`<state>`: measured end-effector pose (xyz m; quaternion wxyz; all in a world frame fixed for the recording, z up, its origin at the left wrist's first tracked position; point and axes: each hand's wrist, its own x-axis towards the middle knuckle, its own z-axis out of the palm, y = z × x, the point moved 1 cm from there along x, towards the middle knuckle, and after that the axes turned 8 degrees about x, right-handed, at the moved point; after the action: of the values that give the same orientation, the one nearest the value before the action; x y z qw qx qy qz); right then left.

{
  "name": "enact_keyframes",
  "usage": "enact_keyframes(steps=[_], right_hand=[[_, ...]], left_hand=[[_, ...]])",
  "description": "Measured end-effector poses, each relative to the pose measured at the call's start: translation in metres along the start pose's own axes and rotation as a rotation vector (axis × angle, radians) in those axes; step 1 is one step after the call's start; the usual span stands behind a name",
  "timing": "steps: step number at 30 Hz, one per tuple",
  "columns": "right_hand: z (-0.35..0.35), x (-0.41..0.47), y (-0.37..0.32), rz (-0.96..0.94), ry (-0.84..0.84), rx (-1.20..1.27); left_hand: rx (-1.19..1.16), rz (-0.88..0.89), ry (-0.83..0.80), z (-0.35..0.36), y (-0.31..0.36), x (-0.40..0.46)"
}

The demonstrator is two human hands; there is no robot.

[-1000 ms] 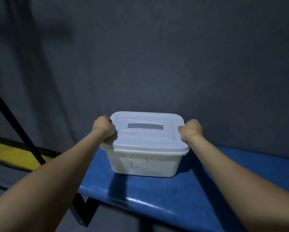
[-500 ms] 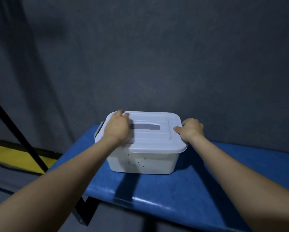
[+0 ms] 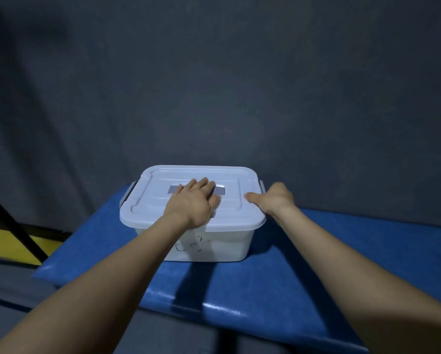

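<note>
Dim grey wall (image 3: 214,85) is seen across the whole far side, and a blue padded worktop (image 3: 303,264) is laid out beneath it, a glint of light caught on its near edge. At the far left, a black slanted bar (image 3: 12,226) and a yellow strip (image 3: 7,241) are made out low down. A white plastic box (image 3: 222,244) is set on the left part of the worktop, close to the wall. A dark scribble (image 3: 192,245) is shown on its near face and a grey latch (image 3: 127,194) at its left end. Its lid (image 3: 158,200) is seated on top. The left hand (image 3: 193,200) is laid flat on the middle of the lid, fingers straight and together, and a grey inset strip (image 3: 220,190) is partly covered by it. The right hand (image 3: 275,198) is hooked over the lid's right edge, thumb stretched on top, fingers curled down out of sight.
</note>
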<state>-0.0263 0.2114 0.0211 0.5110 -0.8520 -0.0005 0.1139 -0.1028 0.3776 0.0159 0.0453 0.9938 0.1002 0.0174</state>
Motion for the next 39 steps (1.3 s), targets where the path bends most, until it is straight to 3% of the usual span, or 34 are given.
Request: enact_keyframes(steps=[15,18,20,24,28,30,33,36,39], right_hand=[[0.005,-0.011,-0.01,-0.148,0.059,-0.439],[0.012,-0.023,-0.02,-0.331,0.092,-0.618],[0.023,-0.032,-0.03,-0.469,0.01,-0.611],[0.054,-0.046,-0.04,-0.528,-0.22,-0.601],[0.069,-0.048,-0.031,-0.535,-0.216,-0.648],[0.072,-0.048,-0.028,-0.549,-0.199,-0.653],[0.073,-0.048,-0.027,-0.55,-0.196,-0.654],[0.072,-0.049,-0.027,-0.548,-0.195,-0.653],[0.072,-0.048,-0.026,-0.546,-0.189,-0.647]], left_hand=[[-0.019,0.01,0.043,0.0,0.003,-0.003],[-0.085,0.027,0.076,-0.002,-0.001,-0.003],[-0.237,0.003,0.13,-0.003,-0.005,-0.004],[-0.328,-0.174,0.279,-0.01,-0.025,-0.013],[-0.141,-0.416,0.456,-0.013,-0.067,-0.032],[-0.134,-0.591,0.411,-0.01,-0.088,-0.04],[-0.417,-0.782,0.227,-0.005,-0.102,-0.04],[-0.592,-0.773,0.153,-0.003,-0.103,-0.032],[-0.517,-0.74,0.208,-0.002,-0.101,-0.029]])
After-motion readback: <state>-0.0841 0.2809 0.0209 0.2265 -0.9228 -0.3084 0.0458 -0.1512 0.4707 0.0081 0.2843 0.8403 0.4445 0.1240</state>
